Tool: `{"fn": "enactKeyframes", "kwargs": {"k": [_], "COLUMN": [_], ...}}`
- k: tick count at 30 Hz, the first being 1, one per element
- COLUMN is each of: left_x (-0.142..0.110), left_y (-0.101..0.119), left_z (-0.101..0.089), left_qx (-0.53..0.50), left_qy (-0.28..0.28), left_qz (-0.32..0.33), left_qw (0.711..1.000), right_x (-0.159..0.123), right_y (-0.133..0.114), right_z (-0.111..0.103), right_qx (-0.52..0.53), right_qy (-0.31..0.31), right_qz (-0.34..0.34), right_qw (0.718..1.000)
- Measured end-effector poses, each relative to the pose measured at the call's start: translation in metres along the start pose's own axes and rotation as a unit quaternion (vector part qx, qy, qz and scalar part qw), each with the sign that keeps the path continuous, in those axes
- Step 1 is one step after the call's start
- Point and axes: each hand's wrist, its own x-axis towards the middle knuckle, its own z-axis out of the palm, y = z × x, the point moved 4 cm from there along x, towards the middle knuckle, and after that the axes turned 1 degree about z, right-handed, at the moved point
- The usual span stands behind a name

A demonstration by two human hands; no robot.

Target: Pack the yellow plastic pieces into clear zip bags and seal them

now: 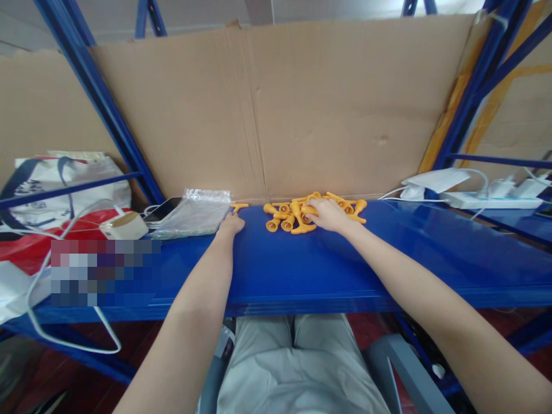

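Note:
Close to the clear plastic bags (pixel 194 215), my left hand (pixel 232 223) is closed around the stem of a yellow T-shaped plastic handle (pixel 240 205). Its crossbar shows just beyond my fingers. My right hand (pixel 328 214) reaches into a pile of similar yellow T-shaped handles (pixel 297 211), its fingers curled on one yellow piece (pixel 309 210). Parts of the pile are hidden behind this hand. Several pieces turn round, hollow-looking ends towards me, and one lies with its crossbar (pixel 303 229) nearest me.
The blue shelf table (pixel 276 270) is backed by a cardboard sheet (pixel 328 109). At left are a dark-screened device (pixel 166 208), a white charger-like box (pixel 124 226), loose white cables and a cloth bag (pixel 69 190). A white power strip (pixel 491 200) lies at right. Blue posts frame both sides.

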Motion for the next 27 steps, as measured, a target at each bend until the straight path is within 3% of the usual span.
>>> {"fn": "enactKeyframes", "kwargs": {"k": [3, 7, 10, 13, 16, 20, 23, 27], "left_x": [0.0, 0.001, 0.002, 0.004, 0.005, 0.003, 0.0, -0.004], "left_y": [0.0, 0.0, 0.0, -0.001, -0.001, -0.001, 0.0, 0.003], "left_z": [0.001, 0.001, 0.002, 0.003, 0.003, 0.003, 0.002, -0.002], "left_qx": [0.002, -0.006, -0.011, -0.009, -0.001, 0.011, 0.011, 0.012], "left_qy": [-0.002, 0.01, 0.016, 0.018, 0.024, 0.016, 0.015, 0.025], "left_qz": [-0.004, 0.008, 0.013, 0.017, 0.02, 0.02, 0.017, 0.03], "left_qw": [1.0, 1.0, 1.0, 1.0, 1.0, 1.0, 1.0, 0.999], "right_x": [0.005, 0.01, 0.001, -0.023, -0.051, -0.074, -0.075, -0.066], "right_y": [0.009, 0.05, 0.1, 0.15, 0.181, 0.198, 0.205, 0.219], "right_z": [-0.004, -0.023, -0.039, -0.042, -0.032, -0.008, 0.004, 0.013], "right_qx": [0.041, 0.111, 0.107, 0.081, 0.079, 0.124, 0.148, 0.137], "right_qy": [0.057, 0.219, 0.334, 0.389, 0.373, 0.283, 0.22, 0.199], "right_qz": [0.009, 0.067, 0.178, 0.336, 0.437, 0.525, 0.547, 0.537], "right_qw": [0.997, 0.967, 0.919, 0.854, 0.815, 0.793, 0.794, 0.808]}}
